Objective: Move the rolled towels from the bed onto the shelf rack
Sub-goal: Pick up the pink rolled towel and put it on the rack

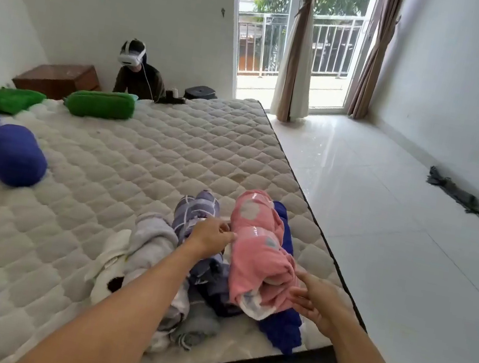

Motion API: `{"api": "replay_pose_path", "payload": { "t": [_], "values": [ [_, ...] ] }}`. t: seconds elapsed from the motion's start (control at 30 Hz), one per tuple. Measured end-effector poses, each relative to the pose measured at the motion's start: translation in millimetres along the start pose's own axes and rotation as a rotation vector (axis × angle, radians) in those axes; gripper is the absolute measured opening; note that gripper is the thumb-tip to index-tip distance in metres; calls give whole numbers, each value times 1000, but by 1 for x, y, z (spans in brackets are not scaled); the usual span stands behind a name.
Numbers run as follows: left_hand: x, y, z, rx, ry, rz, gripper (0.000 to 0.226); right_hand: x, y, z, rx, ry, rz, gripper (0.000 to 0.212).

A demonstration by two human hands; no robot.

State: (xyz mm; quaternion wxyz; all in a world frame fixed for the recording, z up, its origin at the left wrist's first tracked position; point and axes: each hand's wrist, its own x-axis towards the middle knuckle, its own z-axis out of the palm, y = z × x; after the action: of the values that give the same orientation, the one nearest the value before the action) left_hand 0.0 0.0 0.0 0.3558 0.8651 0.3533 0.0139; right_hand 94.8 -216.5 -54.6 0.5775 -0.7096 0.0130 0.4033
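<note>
A pink towel point(258, 248) with pale dots, loosely rolled and fuzzy, is seen on the near right of the quilted bed point(140, 158), beside a plaid towel point(195, 209), a grey towel point(153, 236) and a blue towel point(280, 327) partly hidden underneath. The left hand point(211, 235) is curled against the pink roll; whether it pinches cloth cannot be told. The right hand point(317, 305) is spread at the roll's near end. 2 green rolls point(102, 104) lie far left.

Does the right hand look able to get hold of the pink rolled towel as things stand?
Probably yes. The right hand is open at the near end of the pink rolled towel, which lies on top of the pile with nothing over it. The left hand is at its other side.
</note>
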Motion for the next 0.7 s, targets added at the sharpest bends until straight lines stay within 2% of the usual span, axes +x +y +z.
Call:
{"api": "replay_pose_path", "payload": {
  "t": [0.13,0.23,0.37,0.47,0.53,0.63,0.7],
  "values": [
    [47,15,19,-11,-23,-9,45,46,-6,8,6,-89,73,36],
    [97,25,36,-2,-55,-69,62,81,0,19,-18,-92,90,35],
    [152,29,56,-76,-82,-224,72,121,21,18,40,-40,188,82],
    [181,23,69,-221,-98,-403,86,145,25,10,105,-38,266,88],
    [193,20,76,-337,-112,-531,99,154,17,9,128,-45,300,74],
    [197,20,83,-506,-163,-734,113,158,5,14,174,-82,283,29],
    [197,16,86,-581,-212,-835,114,157,0,16,177,-84,291,17]
  ]
}}
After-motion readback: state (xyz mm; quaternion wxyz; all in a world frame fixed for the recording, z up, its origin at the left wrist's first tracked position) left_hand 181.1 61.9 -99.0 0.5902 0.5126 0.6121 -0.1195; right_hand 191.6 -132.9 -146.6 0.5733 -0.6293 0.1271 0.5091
